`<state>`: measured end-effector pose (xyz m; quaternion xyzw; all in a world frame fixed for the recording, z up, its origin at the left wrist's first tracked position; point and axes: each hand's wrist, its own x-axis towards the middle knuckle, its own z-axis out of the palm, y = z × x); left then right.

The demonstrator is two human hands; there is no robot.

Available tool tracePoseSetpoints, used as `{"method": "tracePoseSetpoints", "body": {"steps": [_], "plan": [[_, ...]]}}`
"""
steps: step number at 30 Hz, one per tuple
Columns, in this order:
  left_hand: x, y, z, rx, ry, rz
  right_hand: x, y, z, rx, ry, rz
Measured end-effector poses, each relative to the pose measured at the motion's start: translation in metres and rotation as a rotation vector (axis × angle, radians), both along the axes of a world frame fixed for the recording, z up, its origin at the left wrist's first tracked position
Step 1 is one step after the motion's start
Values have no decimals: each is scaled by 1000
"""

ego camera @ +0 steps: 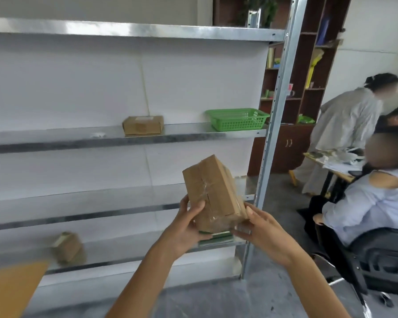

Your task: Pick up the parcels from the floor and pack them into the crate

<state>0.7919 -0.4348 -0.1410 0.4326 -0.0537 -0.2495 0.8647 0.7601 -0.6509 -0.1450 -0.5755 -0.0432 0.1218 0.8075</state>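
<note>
Metal shelf unit (182,134) carried a flat cardboard box (143,125) & green basket (238,119) well apart on its mid tier, w/ a blurred brown parcel (67,247) on a lower tier.

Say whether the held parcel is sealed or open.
Sealed: clear tape binds the parcel shut; the left hand and right hand grip it.

Middle shelf (55,136): flat box (143,125) mid-span, green basket (238,119) at right end; open stretch between them and left of the box. Low shelf (124,249): blurred parcel (67,247) at left, open run rightward. Held parcel (214,193) fronts the bays' right part. Steel upright (271,134) bounds the right; seated person (372,203) and chair (381,260) crowd the floor beyond.
</note>
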Motion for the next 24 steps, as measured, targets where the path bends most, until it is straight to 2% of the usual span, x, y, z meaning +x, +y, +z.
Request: {"method": "tracePoseSetpoints", "body": {"steps": [3,6,9,13,17,20,24], "plan": [[-38,5,2,-10,-24,71,-33,19,-6,-79,21,66],[-76,6,1,211,-105,230,-62,33,-8,-260,-80,-131],[-112,10,0,398,-138,395,-99,49,-6,-438,-459,-390],[-153,26,3,479,-208,533,-142,79,-9,-804,-956,-379],[-192,48,14,501,-273,603,-167,112,-8,-1102,-1113,-355],[-219,72,21,492,-273,675,-192,141,-7,-1063,-1124,-335],[-256,121,29,440,-206,685,-226,180,-7,-734,-940,-303]]}}
